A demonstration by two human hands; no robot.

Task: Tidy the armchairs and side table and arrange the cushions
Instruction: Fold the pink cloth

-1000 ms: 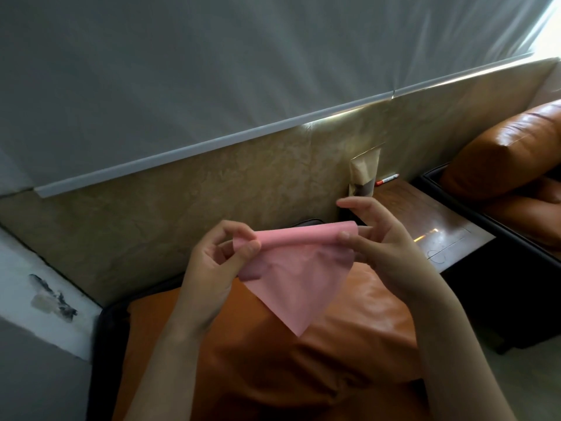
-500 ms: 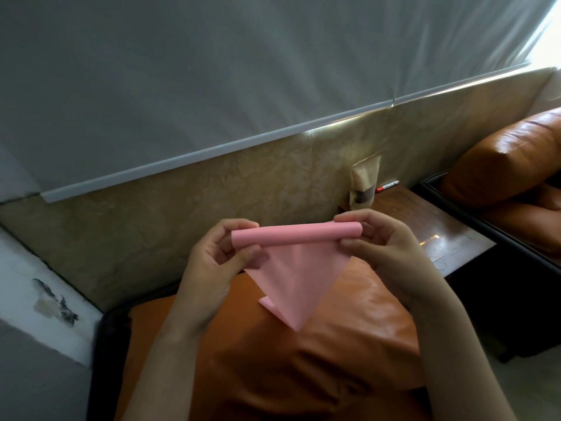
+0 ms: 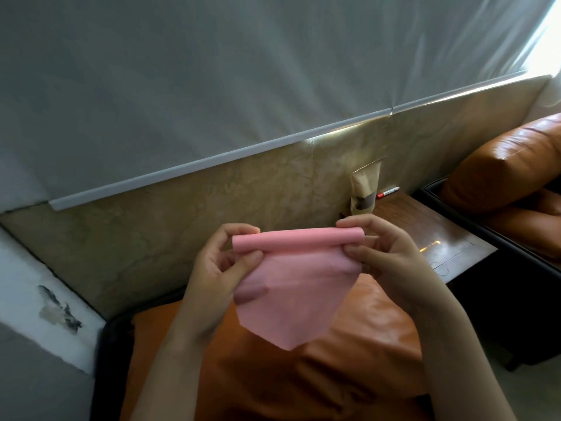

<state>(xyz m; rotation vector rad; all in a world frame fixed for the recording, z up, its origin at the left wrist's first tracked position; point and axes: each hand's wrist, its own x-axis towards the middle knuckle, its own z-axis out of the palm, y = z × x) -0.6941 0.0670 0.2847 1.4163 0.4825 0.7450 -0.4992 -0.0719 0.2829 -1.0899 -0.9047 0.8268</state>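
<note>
A pink cloth [image 3: 297,287] hangs in the air above an orange leather cushion [image 3: 349,360] on the near armchair. Its top edge is folded over into a roll, and a point of it hangs down. My left hand [image 3: 224,268] pinches the roll's left end between thumb and fingers. My right hand [image 3: 391,253] pinches the right end the same way. To the right stands the dark wooden side table [image 3: 449,238]. A second armchair with orange cushions [image 3: 513,165] lies beyond it.
A brown paper bag [image 3: 364,189] stands at the back of the side table against the beige wall panel. A red and white marker [image 3: 388,192] lies beside it. A grey roller blind [image 3: 243,71] hangs above. A white wall with chipped paint is at the left.
The rolled top edge of the pink cloth has grown longer and the hanging part wider. Both hands kept their pinch on its ends and stayed near the same spot.
</note>
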